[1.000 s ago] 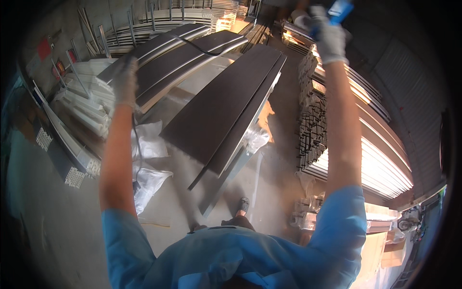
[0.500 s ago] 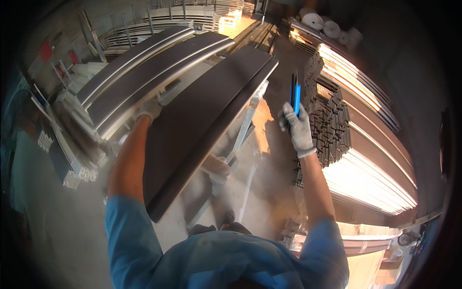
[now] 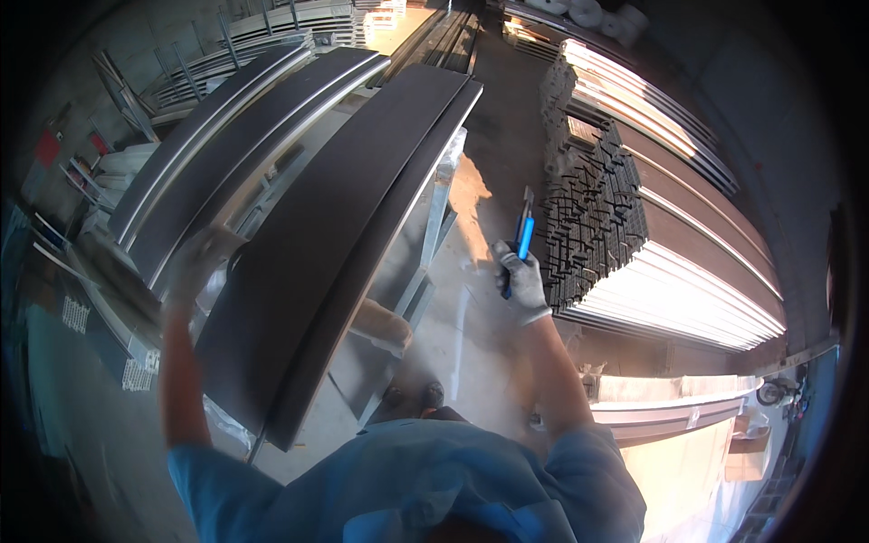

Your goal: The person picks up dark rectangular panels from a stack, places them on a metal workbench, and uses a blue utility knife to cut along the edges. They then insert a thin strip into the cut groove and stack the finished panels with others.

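Note:
A long dark brown panel (image 3: 348,204) with a stepped right edge lies before me on a metal stand (image 3: 433,222). My left hand (image 3: 201,258), in a pale work glove, is at the panel's left side. It is smeared by motion, and I cannot make out its fingers or whether it touches the panel. To the right of the panel, held clear of it, my gloved right hand (image 3: 523,282) is closed around a blue utility knife (image 3: 525,237). The knife's blade end points up and away from me.
Two more dark panels (image 3: 272,145) lie on the left. At the right stands a large stack of long profiles (image 3: 593,208) with dark, uneven ends. White rolls (image 3: 584,13) sit at the far back, and a brown padded roll (image 3: 380,328) shows under the panel.
My right hand has come down and nearer with the knife, which is now tilted. My left hand has moved left and toward me along the panel's side. The whole view has shifted.

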Demonstrator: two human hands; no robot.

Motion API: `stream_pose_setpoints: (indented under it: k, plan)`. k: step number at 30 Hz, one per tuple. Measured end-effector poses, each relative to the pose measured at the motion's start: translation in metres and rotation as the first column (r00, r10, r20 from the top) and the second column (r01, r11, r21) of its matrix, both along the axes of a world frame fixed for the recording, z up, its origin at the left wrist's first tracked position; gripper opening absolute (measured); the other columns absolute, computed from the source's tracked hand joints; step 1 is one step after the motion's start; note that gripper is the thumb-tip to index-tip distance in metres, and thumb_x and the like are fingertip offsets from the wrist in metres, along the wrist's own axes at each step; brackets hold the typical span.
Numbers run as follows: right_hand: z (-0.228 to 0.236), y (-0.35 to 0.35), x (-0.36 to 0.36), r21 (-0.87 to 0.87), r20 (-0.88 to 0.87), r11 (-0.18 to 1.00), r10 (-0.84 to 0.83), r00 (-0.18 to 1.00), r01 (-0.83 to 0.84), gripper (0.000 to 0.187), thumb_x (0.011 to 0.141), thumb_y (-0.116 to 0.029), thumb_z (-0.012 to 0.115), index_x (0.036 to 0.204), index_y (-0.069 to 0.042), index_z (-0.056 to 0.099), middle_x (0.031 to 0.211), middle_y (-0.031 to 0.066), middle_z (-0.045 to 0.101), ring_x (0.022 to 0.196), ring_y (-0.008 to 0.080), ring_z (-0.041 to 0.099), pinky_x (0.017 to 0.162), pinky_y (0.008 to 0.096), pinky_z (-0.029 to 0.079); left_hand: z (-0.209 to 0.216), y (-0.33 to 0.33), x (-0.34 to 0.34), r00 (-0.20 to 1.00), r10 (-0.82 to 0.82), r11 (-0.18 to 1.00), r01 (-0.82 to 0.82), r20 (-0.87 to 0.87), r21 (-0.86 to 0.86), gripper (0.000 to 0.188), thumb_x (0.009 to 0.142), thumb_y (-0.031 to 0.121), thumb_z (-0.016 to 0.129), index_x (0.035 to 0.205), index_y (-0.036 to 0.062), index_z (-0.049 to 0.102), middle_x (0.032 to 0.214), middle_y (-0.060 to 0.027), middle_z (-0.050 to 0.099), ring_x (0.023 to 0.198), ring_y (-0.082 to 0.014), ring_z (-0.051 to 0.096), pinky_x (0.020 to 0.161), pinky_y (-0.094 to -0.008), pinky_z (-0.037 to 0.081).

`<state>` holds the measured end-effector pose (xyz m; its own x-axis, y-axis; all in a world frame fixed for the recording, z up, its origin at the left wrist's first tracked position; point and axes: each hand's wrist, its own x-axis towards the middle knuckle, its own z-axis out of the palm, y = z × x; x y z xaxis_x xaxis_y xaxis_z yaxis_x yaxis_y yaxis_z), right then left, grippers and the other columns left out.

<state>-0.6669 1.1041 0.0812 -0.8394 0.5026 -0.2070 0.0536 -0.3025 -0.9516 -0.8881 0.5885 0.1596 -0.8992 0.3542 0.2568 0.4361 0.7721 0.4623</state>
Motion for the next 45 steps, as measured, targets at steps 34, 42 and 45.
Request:
stream_pose_setpoints:
  k: [34, 42, 45]
  plan:
    - [0.003, -0.046, -0.189, 0.002, 0.018, 0.998, 0.062, 0.998, -0.062, 0.033, 0.090, -0.032, 0.071, 0.100, -0.002, 0.061, 0.082, 0.0074, 0.064, 0.074, 0.0160, 0.062, 0.065, 0.0350, 0.049, -0.073, 0.057, 0.143, 0.736, 0.105, 0.334, -0.659, 0.669, 0.674, 0.062, 0.101, 0.041, 0.049, 0.147, 0.0005, 0.039, 0.143, -0.0161, 0.047, 0.128, -0.0296, 0.049, 0.106, -0.0419, 0.041]
    - [0.006, -0.054, -0.206, -0.180, -0.199, 0.983, -0.057, 0.978, 0.021, 0.041, 0.081, -0.011, 0.078, 0.114, -0.001, 0.056, 0.087, 0.0055, 0.064, 0.069, 0.0109, 0.061, 0.057, 0.0275, 0.050, -0.069, 0.101, 0.136, 0.752, -0.035, 0.365, -0.604, 0.659, 0.709, 0.061, 0.101, 0.041, 0.049, 0.146, 0.0008, 0.039, 0.142, -0.0160, 0.047, 0.127, -0.0294, 0.049, 0.106, -0.0417, 0.042]
    - [0.018, -0.049, -0.199, -0.244, -0.297, 0.968, -0.009, 0.955, -0.067, 0.051, 0.078, -0.006, 0.079, 0.121, 0.001, 0.053, 0.090, 0.0064, 0.065, 0.072, 0.0119, 0.062, 0.057, 0.0272, 0.051, -0.070, 0.107, 0.138, 0.759, -0.089, 0.371, -0.576, 0.645, 0.728, 0.061, 0.101, 0.041, 0.049, 0.146, 0.0009, 0.039, 0.142, -0.0159, 0.047, 0.127, -0.0293, 0.049, 0.106, -0.0416, 0.042]
